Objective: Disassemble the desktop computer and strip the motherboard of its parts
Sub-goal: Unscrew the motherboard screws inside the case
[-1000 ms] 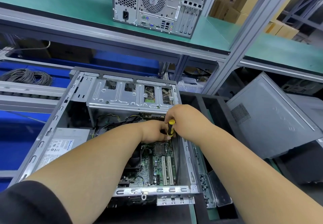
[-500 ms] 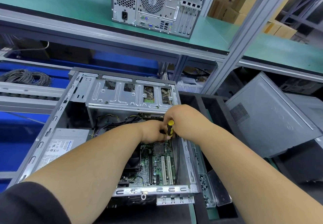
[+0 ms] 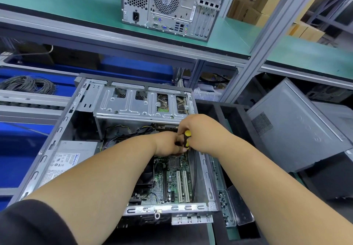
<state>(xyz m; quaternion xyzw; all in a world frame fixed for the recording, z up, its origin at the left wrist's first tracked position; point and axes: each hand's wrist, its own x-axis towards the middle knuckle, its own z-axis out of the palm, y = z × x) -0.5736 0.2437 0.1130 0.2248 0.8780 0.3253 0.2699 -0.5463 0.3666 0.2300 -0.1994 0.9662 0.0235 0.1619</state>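
1. The right hand [image 3: 200,132] is curled around a screwdriver [image 3: 186,139] with a yellow and black handle, in the middle of the frame.
2. The left hand [image 3: 168,143] sits right next to it, touching the tool. Its fingers are tucked under and hidden, so I cannot tell if they hold anything.
3. Both hands are inside the open computer case [image 3: 63,130], a grey metal box lying on its side in the lower middle of the frame.
4. Just below the hands lies the green motherboard [image 3: 172,179]. It is flat and bumpy, with two long white slots and a small square of metal fins.
5. Above the hands a shiny metal drive cage [image 3: 133,105] with pressed ridges and square holes spans the case.
6. Black and colored wires [image 3: 124,132] bunch up under the cage, left of the hands.
7. A grey power supply [image 3: 72,153] with a white sticker fills the case's left side.
8. At the lower right, a clear plastic box [image 3: 227,208] with its lid open holds small dark screws.
9. On the right, a grey computer [image 3: 298,128] leans at a tilt.
10. Across the top runs a smooth green shelf [image 3: 57,1] on grey metal rails. A second computer [image 3: 168,5] stands on it, showing round fan holes and ports.
11. A coil of grey cable [image 3: 28,84] lies at the left edge, by blue bins.
12. Brown cardboard boxes [image 3: 267,0] are stacked at the upper right.
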